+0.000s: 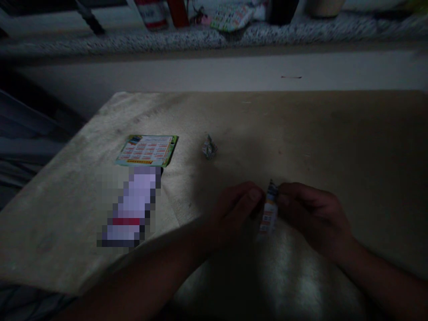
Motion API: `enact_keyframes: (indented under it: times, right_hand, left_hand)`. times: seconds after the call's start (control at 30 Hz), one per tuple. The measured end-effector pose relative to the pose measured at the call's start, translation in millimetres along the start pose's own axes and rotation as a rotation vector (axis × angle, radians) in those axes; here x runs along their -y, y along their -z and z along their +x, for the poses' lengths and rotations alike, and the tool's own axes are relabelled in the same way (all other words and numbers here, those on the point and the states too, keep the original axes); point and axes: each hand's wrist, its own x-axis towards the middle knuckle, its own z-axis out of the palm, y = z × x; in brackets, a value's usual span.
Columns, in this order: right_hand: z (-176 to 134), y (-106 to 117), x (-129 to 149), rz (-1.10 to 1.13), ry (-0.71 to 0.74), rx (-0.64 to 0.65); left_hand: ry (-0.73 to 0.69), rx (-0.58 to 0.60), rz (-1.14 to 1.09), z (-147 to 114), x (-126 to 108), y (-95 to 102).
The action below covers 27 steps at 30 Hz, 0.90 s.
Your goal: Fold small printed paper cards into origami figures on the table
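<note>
Between my two hands is a narrow folded strip of printed paper (pixel 268 215), with a dark top end and a calendar-like grid in orange and white. My left hand (pixel 236 203) pinches at its left edge, thumb over curled fingers. At the upper right of the strip, the thumb and fingers of my right hand (pixel 310 214) are closed on it. Dim light hides the exact grip of the fingertips. Beyond my left hand a small crumpled or folded piece of printed paper (pixel 209 148) rests on the table.
A printed calendar card (pixel 147 150) lies on the table (pixel 334 133) at the left. Just below it is a blurred-out phone-like object (pixel 135 200). Behind the table runs a speckled stone ledge (pixel 187 40) bearing a patterned packet (pixel 232 18) and several containers.
</note>
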Motion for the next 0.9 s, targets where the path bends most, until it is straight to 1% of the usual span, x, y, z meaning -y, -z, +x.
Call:
enact_keyframes:
  times: [0.1, 0.2, 0.27, 0.33, 0.43, 0.53, 0.6, 0.67, 0.77, 0.9]
  right_hand:
    - [2.2, -2.9, 3.5, 0.112, 0.004, -0.051]
    - [5.3, -5.5, 7.7, 0.183, 0.006, -0.02]
    - [6.6, -6.3, 8.8, 0.203, -0.004, -0.005]
    - [6.8, -6.1, 7.7, 0.194, -0.013, 0.004]
    - [5.2, -4.8, 3.8, 0.148, 0.004, 0.019]
    - [3.4, -3.8, 0.7, 0.008, 0.057, -0.005]
    - [3.0, -3.3, 0.6, -0.119, 0.102, -0.021]
    - [3.1, -2.7, 1.8, -0.214, 0.145, -0.02]
    - [3.5, -1.3, 3.0, -0.26, 0.196, -0.007]
    - [4.1, -0.4, 2.0, -0.298, 0.209, -0.035]
  left_hand:
    - [0.087, 0.091, -0.09, 0.0, -1.3, -1.1]
    - [0.136, 0.185, -0.151, 1.4, -6.7, -2.0]
    - [0.16, 0.21, -0.177, 2.9, -9.4, -2.1]
    - [0.163, 0.187, -0.186, 4.3, -9.7, -1.9]
    - [0.129, 0.098, -0.194, 5.5, -6.5, -1.8]
    - [0.12, 0.02, -0.198, 5.6, -3.9, -2.0]
    - [0.117, 0.005, -0.2, 5.4, -3.8, -2.0]
    - [0.106, 0.016, -0.206, 5.2, -4.0, -1.7]
    - [0.086, 0.014, -0.176, 4.8, -3.4, -0.9]
    - [0.057, -0.032, -0.009, 3.7, -1.9, 0.3]
